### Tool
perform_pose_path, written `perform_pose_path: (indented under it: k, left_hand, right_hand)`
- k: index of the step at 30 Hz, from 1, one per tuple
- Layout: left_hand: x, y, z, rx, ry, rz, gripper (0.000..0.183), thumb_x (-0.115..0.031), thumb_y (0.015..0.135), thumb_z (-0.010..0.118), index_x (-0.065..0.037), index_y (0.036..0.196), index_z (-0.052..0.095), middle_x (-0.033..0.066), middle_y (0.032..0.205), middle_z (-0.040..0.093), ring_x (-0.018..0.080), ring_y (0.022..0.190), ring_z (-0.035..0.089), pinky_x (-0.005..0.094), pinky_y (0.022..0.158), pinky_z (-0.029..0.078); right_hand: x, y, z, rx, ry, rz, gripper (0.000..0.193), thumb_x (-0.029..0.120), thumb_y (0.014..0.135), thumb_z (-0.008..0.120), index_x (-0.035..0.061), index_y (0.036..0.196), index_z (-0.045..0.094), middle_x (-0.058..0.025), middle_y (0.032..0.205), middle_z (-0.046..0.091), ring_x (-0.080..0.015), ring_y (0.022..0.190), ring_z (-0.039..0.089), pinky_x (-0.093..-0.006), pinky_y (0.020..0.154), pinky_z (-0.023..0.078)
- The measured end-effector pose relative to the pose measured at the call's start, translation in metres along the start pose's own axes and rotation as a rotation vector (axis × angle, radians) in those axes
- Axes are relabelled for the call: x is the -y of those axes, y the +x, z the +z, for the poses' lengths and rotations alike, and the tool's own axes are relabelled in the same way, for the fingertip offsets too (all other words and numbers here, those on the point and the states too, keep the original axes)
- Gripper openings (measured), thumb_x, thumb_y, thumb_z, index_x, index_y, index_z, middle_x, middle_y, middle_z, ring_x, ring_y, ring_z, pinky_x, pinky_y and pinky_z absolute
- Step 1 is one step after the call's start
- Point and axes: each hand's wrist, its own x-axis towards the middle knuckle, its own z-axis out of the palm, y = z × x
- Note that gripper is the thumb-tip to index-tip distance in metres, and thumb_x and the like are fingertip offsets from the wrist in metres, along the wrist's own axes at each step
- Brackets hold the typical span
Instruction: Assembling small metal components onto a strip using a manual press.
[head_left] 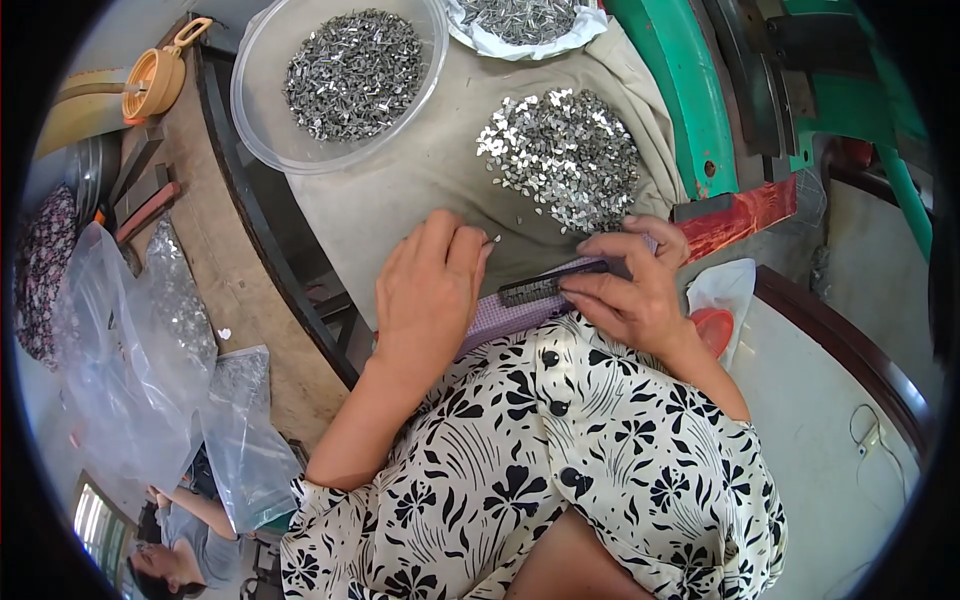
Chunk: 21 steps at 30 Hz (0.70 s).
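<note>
My left hand (430,285) is closed in a pinch, with a small shiny metal piece (495,239) showing at its fingertips. In my right hand (640,290) is the end of a dark, narrow slotted strip (535,287), gripped between thumb and fingers. The strip lies close to my body over a purple checked cloth (500,322). Just beyond my right hand, a loose heap of small silvery metal pieces (570,155) is spread on a grey-beige cloth (440,185). What fills the strip's slots is too small to make out.
A clear plastic tub (240,90) of small metal parts stands at the far left of the cloth. Beside it is a white-lined container (595,22) of thin metal pieces. Green machinery (690,110) borders the right. Plastic bags (130,350) lie left; another person (195,535) is lower left.
</note>
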Motion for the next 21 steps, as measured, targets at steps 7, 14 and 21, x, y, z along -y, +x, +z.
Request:
perform_pose_path:
  k: [7, 14, 21]
  left_hand:
    - [0.004, -0.001, -0.007, 0.048, -0.259, -0.193, 0.016, -0.004, 0.083, 0.069, -0.004, 0.096, 0.061, 0.0102, 0.099, 0.057, 0.0330, 0.084, 0.062, 0.0429, 0.071, 0.050]
    - [0.006, -0.003, -0.006, 0.044, -0.338, -0.227, 0.015, -0.002, 0.083, 0.068, -0.004, 0.096, 0.061, 0.0103, 0.099, 0.057, 0.0327, 0.083, 0.062, 0.0427, 0.070, 0.050]
    - [0.002, 0.002, -0.001, -0.008, -0.179, -0.109, 0.014, -0.005, 0.079, 0.073, -0.005, 0.090, 0.065, 0.0083, 0.096, 0.058, 0.0281, 0.082, 0.062, 0.0388, 0.069, 0.050]
  right_hand:
    - [-0.011, 0.049, 0.007, -0.100, -0.087, -0.002, 0.020, 0.015, 0.068, 0.082, 0.0196, 0.086, 0.076, 0.0013, 0.108, 0.064, -0.0304, 0.115, 0.046, -0.0411, 0.098, 0.033]
    - [-0.007, 0.071, 0.016, 0.023, -0.097, -0.098, 0.008, 0.019, 0.072, 0.076, 0.0164, 0.079, 0.072, 0.0035, 0.111, 0.061, -0.0258, 0.117, 0.048, -0.0447, 0.098, 0.029]
    - [0.001, 0.077, 0.025, -0.017, -0.131, -0.089, 0.015, 0.018, 0.070, 0.078, 0.0175, 0.083, 0.070, 0.0055, 0.118, 0.061, -0.0257, 0.116, 0.048, -0.0426, 0.094, 0.030]
